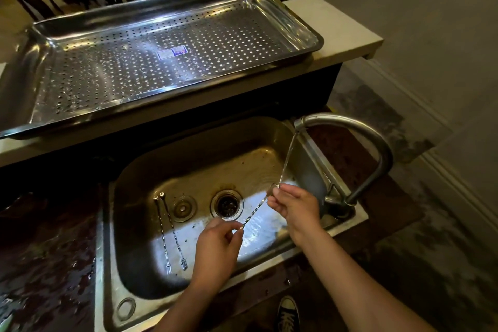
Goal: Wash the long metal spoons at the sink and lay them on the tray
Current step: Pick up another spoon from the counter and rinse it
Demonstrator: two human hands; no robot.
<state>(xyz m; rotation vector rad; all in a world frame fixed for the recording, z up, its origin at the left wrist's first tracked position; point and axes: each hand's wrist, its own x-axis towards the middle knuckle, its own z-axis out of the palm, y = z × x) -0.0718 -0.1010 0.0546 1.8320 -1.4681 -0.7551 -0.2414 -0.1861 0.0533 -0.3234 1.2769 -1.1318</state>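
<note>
In the head view, the left hand (215, 248) pinches the lower end of a long twisted metal spoon (254, 213) with curled fingers. The right hand (293, 207) pinches its upper end, just under the water stream (287, 159) from the faucet (377, 148). The spoon is held slanted above the sink (188, 159), near the drain (227, 203). Two other long spoons (164, 234) lie side by side on the sink bottom, left of the stopper (184, 208). The perforated tray (215, 43) stands on the ledge (336, 35) behind the sink.
</note>
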